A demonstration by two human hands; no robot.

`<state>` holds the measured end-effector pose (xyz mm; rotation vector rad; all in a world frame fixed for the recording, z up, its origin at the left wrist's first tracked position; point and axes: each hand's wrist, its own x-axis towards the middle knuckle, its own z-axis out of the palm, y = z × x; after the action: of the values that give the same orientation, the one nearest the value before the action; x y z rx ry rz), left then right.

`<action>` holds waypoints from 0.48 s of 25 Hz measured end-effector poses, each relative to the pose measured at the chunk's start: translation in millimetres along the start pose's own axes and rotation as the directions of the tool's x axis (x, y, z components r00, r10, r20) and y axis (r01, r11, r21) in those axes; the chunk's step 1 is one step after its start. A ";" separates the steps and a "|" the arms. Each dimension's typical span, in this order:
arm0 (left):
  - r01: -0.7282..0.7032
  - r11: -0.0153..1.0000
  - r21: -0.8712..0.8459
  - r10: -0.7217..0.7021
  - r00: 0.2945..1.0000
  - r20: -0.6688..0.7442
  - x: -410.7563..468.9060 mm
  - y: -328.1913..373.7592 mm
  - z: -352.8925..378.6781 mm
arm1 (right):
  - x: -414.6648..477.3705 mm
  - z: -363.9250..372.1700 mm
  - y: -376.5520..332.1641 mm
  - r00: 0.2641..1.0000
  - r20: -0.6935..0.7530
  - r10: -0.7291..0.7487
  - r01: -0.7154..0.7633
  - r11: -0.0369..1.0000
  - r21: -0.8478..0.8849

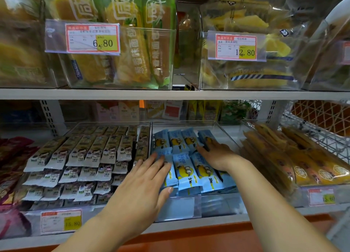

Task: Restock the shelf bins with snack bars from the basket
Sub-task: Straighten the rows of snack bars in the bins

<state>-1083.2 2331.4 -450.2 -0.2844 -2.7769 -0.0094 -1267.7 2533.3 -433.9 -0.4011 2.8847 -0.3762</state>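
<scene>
A clear plastic shelf bin point(217, 124) in the middle of the lower shelf holds several light-blue snack bars point(186, 171) with a yellow cartoon figure, lying in two rows. My left hand point(144, 187) lies flat with straight fingers on the front-left bars. Over the right side of the bin, my right hand point(217, 155) rests with its fingers stretched onto the back row of bars. Neither hand grips a bar. No basket is in view.
Left of the blue bars stands a bin full of grey snack bars point(85, 157). To the right lie orange packets point(295, 157), with a wire basket rack point(312, 130) behind. The upper shelf point(170, 94) carries clear bins of bread packs with price tags.
</scene>
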 end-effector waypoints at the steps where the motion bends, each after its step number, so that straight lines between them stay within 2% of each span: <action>1: 0.003 1.000 -0.006 -0.003 1.000 -0.008 0.2 0.8 -0.3 | -1.2 0.6 -0.1 1.000 -0.012 -0.005 0.005 1.000 0.006; 6: 0.006 0.999 -0.032 -0.007 1.000 -0.027 -6.4 1.7 -12.4 | -23.4 -5.8 -1.4 0.988 -0.144 -0.048 0.057 0.997 0.058; 10: 0.063 0.997 -0.043 -0.068 0.990 -0.121 -35.9 -19.7 -35.2 | -68.9 -5.6 -29.1 0.885 -0.406 -0.227 0.256 0.967 0.017; 12: 0.128 0.991 -0.048 -0.135 0.968 -0.211 -54.0 -41.0 -46.4 | -94.8 4.5 -62.2 0.853 -0.408 -0.326 0.369 0.929 0.029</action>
<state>-1025.9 2278.8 -423.9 -0.0994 -2.5779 -0.1134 -1162.5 2502.1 -405.2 -0.9376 3.1516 -0.7490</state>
